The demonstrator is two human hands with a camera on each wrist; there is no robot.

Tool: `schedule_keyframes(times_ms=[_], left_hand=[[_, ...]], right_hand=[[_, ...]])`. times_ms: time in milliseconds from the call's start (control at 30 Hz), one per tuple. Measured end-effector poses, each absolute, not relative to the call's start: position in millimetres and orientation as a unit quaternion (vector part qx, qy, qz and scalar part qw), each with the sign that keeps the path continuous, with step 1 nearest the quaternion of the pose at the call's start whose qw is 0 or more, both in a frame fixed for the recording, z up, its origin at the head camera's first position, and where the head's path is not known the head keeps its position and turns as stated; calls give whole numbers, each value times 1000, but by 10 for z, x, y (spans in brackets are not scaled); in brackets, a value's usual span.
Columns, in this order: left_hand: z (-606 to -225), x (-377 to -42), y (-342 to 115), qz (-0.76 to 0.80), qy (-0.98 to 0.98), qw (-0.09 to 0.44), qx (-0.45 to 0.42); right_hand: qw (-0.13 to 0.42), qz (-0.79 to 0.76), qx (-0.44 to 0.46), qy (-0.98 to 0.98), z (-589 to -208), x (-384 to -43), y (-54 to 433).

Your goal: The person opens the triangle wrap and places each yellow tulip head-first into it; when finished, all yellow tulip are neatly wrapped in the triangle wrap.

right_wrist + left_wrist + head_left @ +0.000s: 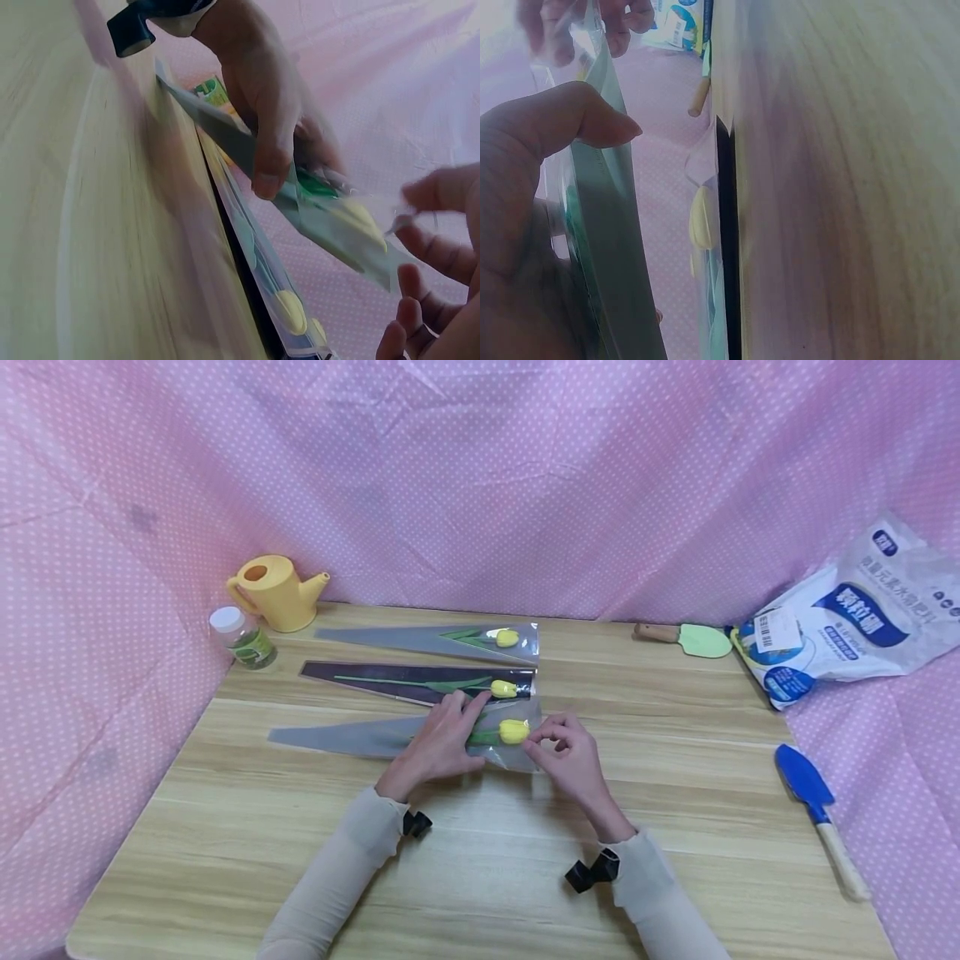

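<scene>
A yellow tulip (514, 732) lies inside the nearest grey-backed clear flower sleeve (322, 739). My left hand (442, 745) grips this sleeve by its middle, and the right wrist view shows it lifted off the table. At the sleeve's wide end my right hand (576, 764) pinches the clear film with thumb and forefinger, just beyond the bloom. Behind lie a black-backed sleeve (360, 673) with a yellow tulip (504, 689) and another grey-backed sleeve (375, 637) with a third tulip (507, 638).
On the wooden table (480, 877), a yellow watering can (281, 597) and a white-capped bottle (243, 637) stand at the far left. At the right are a green trowel (705, 641), a blue trowel (806, 777) and a printed bag (847, 618). A pink dotted cloth (480, 485) hangs behind.
</scene>
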State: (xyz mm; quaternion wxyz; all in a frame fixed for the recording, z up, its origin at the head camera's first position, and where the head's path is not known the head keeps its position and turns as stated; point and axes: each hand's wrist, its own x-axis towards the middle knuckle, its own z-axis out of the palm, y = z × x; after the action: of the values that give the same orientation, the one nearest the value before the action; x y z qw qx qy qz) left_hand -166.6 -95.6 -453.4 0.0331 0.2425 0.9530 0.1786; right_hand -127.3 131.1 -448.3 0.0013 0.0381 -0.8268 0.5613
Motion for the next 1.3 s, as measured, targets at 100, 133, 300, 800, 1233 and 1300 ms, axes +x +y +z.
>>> schedule_keyframes(times_ms=[100, 133, 300, 800, 1233, 1300], left_hand=[[-4538, -1672, -960, 179, 952, 34, 245], [-4541, -1676, -961, 181, 952, 34, 246], [-4545, -1687, -969, 191, 949, 34, 249], [-4536, -1697, -1015, 181, 947, 39, 263], [-4548, -1702, -1083, 152, 947, 98, 265], [-4542, -1700, -1096, 142, 947, 118, 262]], right_hand=[[-7, 578, 38, -815, -4491, -1277, 1317], [-11, 586, 37, -809, -4492, -1280, 1323], [-27, 609, 27, -792, -4478, -1293, 1353], [-53, 576, 0, -816, -4427, -1309, 1351], [-157, 564, 85, -806, -4551, -1364, 1428], [-174, 561, 100, -803, -4575, -1368, 1438]])
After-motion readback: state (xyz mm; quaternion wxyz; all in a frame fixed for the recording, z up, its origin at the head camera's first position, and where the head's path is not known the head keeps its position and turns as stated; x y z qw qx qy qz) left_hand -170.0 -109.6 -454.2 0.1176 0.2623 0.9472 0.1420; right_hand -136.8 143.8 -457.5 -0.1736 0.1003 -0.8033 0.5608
